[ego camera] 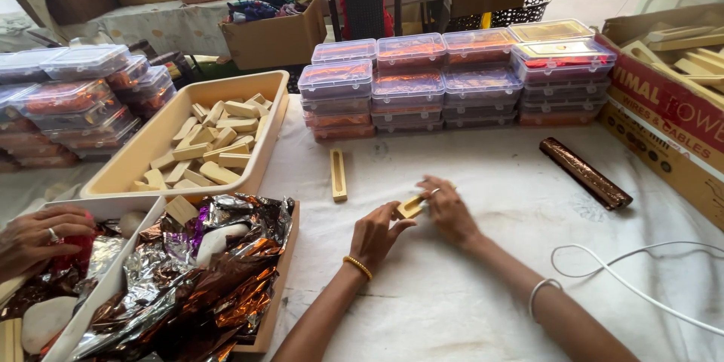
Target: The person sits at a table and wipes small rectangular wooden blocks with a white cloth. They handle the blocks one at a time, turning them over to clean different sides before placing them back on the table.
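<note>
Both hands at mid-cloth (467, 309): left hand (375, 235) and right hand (448, 211) pinching a small tan block (411, 206) by its ends, fingers narrow. Probably light, stiff, smooth; best gripped on the short ends. Slotted stick (338, 175) just beyond the block, foil roll (586, 173) and white cable (633, 275) right of it; bare cloth between.

My right hand (446, 211) was motion-blurred, and it covered most of the small wooden piece (411, 206), so I could not tell the piece's full shape. A co-worker's hand (41, 237) entered from the left edge, its arm cut off. The carton (664, 113) at right ran out of frame. Contents of the lidded boxes (411, 79) were only a reddish blur. The white cable (626, 275) left the frame at lower right.
</note>
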